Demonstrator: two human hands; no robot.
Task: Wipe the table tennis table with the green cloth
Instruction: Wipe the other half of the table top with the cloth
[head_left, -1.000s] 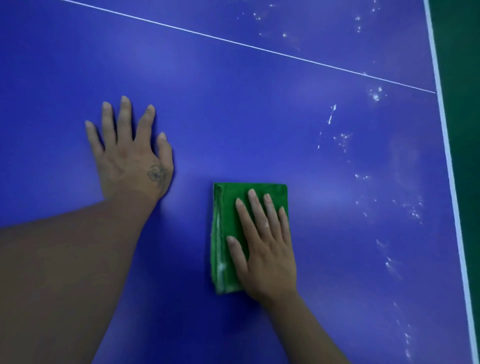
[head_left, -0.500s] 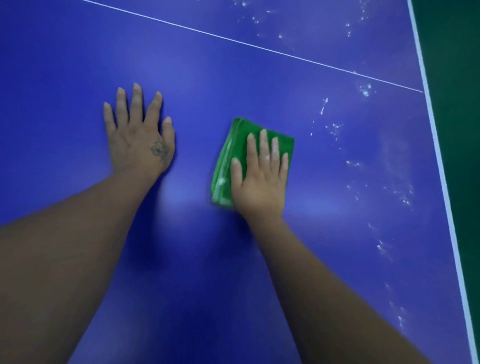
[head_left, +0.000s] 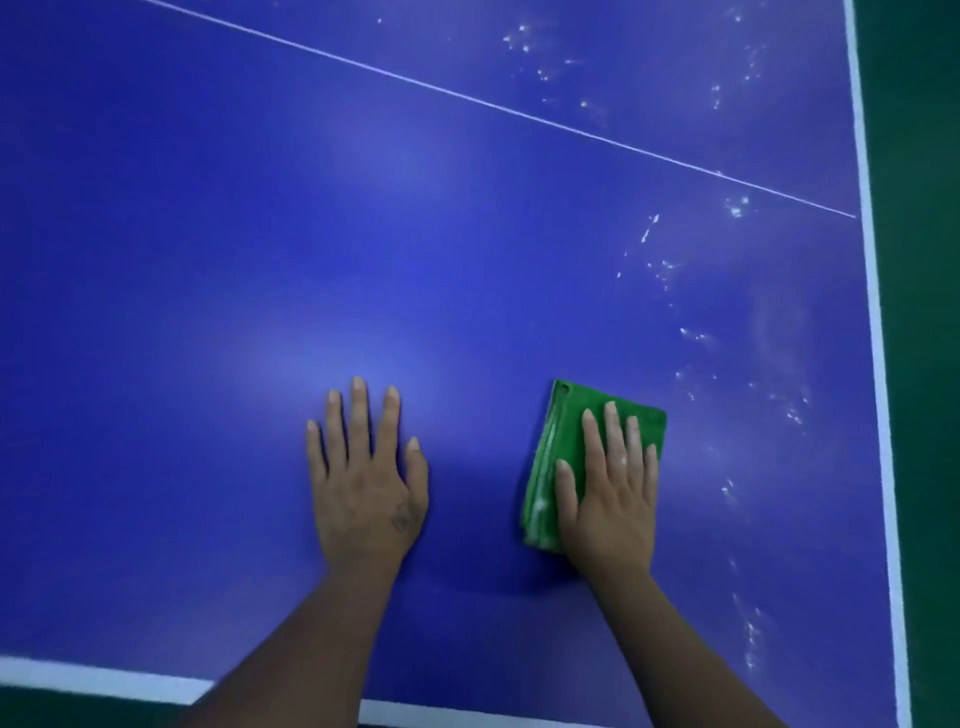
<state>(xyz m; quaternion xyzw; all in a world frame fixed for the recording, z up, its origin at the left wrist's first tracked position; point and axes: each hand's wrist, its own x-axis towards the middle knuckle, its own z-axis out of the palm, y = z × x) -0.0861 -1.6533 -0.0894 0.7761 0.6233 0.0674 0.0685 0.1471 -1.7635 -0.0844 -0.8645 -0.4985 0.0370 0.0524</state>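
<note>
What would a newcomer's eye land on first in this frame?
The bright green cloth stands out against the blue table, pressed flat under the right hand right of centre. The left hand lies flat on the table beside it, and white specks dot the surface toward the right edge.

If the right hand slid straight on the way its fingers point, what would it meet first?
Mostly bare blue table tennis table ahead; the right hand on the folded green cloth would likely first meet the white specks, short of the thin white line.
</note>
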